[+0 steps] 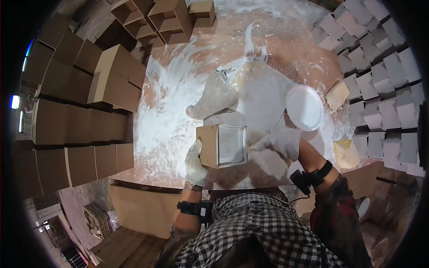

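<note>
In my left hand (pixel 195 161), which wears a pale knitted glove, is a small brown cardboard box (pixel 208 145), gripped by its left side near the table's front edge. The box's upward-facing side (pixel 232 145) looks white and shiny inside a greyish rim; I cannot tell whether it is a cavity or a panel. My right hand (pixel 286 144), also gloved in white, is just right of the box with its fingers closed and pointing toward it. What those fingers hold, if anything, I cannot make out. Beyond the box lies a grey woven cloth (pixel 214 96).
A round white dish or lid (pixel 304 107) rests on the white-smeared table (pixel 170 102). Yellowish sponge-like pieces (pixel 337 96) lie at the right. Brown boxes (pixel 96 125) are stacked along the left, open ones (pixel 167 20) at the far side. Rows of pale folded pieces (pixel 380 89) line the right.
</note>
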The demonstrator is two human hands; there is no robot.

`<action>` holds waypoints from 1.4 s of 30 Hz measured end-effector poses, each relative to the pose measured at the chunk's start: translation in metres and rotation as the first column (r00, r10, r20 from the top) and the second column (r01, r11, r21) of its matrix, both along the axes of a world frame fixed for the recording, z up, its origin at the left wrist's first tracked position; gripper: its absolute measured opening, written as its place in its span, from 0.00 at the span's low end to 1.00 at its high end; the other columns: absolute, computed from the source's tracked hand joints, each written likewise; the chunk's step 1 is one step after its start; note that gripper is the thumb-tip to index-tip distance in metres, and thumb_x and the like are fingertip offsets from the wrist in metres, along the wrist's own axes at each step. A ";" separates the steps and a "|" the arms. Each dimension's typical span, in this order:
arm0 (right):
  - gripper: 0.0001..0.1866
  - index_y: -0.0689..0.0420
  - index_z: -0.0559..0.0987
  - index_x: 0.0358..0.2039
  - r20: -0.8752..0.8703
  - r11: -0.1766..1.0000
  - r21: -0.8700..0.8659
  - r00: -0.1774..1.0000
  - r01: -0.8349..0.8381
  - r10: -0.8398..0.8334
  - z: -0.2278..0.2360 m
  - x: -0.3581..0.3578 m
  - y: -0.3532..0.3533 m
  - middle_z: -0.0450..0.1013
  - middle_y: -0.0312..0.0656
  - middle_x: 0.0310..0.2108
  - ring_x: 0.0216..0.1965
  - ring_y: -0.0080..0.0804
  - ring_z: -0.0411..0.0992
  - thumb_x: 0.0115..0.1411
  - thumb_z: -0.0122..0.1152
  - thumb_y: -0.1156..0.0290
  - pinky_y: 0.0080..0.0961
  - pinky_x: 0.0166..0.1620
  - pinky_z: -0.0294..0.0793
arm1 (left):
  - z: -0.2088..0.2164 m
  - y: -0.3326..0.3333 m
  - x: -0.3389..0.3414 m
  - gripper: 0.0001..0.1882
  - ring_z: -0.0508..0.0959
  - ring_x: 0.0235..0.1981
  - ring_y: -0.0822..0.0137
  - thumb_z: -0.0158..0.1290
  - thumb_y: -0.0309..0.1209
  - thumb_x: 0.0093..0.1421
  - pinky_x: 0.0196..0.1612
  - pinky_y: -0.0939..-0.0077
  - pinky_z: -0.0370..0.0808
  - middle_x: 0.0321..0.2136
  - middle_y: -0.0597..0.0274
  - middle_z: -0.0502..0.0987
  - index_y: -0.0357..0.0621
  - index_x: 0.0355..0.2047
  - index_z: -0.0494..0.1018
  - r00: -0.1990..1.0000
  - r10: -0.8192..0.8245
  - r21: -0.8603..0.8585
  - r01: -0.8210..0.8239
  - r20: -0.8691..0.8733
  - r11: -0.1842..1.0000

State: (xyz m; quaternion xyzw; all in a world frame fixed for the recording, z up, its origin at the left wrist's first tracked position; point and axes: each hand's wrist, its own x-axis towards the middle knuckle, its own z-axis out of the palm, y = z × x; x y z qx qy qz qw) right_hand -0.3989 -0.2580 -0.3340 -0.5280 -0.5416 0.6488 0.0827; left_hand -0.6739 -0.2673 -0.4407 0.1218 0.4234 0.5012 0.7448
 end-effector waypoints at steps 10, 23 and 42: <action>0.14 0.59 0.79 0.38 0.537 0.925 0.367 0.835 -0.099 -0.123 -0.006 -0.041 0.001 0.77 0.54 0.32 0.33 0.45 0.76 0.55 0.59 0.64 0.35 0.37 0.72 | 0.012 0.000 0.006 0.28 0.77 0.46 0.64 0.54 0.44 0.63 0.51 0.66 0.76 0.47 0.55 0.75 0.35 0.55 0.67 0.996 -0.081 0.021 0.082 -0.022 0.996; 0.12 0.58 0.80 0.37 0.381 0.792 0.100 0.759 -0.602 0.528 -0.094 -0.023 -0.019 0.76 0.40 0.29 0.28 0.34 0.73 0.62 0.54 0.64 0.28 0.41 0.73 | 0.001 0.005 0.011 0.17 0.79 0.38 0.68 0.56 0.41 0.62 0.42 0.73 0.78 0.39 0.60 0.79 0.40 0.43 0.75 0.967 -0.109 0.015 0.115 -0.230 0.993; 0.13 0.63 0.80 0.38 0.096 0.943 -0.248 0.974 0.221 -0.203 0.003 -0.009 -0.038 0.76 0.39 0.28 0.29 0.26 0.71 0.56 0.62 0.67 0.25 0.30 0.70 | 0.009 0.007 0.008 0.26 0.78 0.46 0.65 0.56 0.39 0.62 0.50 0.69 0.77 0.47 0.56 0.75 0.34 0.54 0.67 0.997 -0.070 -0.045 0.071 0.013 0.996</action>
